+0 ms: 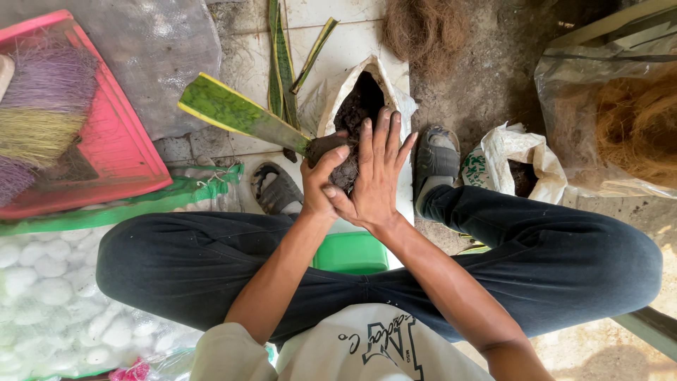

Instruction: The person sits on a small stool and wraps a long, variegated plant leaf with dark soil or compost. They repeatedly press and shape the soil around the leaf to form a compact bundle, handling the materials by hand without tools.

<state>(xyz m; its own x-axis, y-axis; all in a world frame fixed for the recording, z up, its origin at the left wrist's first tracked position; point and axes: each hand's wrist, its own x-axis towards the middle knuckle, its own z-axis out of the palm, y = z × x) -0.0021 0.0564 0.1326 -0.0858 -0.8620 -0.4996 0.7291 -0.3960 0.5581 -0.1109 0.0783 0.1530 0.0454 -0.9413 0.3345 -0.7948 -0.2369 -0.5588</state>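
Soil ball [343,159], dark and damp-looking, sits pressed between both hands just above centre of my view, held over the mouth of the white soil sack [331,106].

Left hand [319,185]: fingers clenched around the near side of the ball, thumb up over the top.

Right hand [374,176]: fingers [379,137] spread flat and pressed against the far side, grasping the same ball.

Striped leaf [236,113], green with yellow edges, juts out of the ball toward ten o'clock; its base is buried in the soil, so I cannot tell how deep it sits.

Other items: loose leaves [282,63] at twelve o'clock, brown fibre clump [427,28] at one o'clock, clear bag of fibre [620,120] at three o'clock, second small sack [518,166] beside it, pink tray with brush [106,141] at nine o'clock, bag of white pebbles [49,289] at eight o'clock, green container [350,252] between the knees.

Risks, as I judge them: the ball may crumble if squeezed unevenly; crumbs would fall on the sandals [275,189] and floor rather than into the sack. The long leaf acts as a lever; a twist could loosen it from the soil or crease it.
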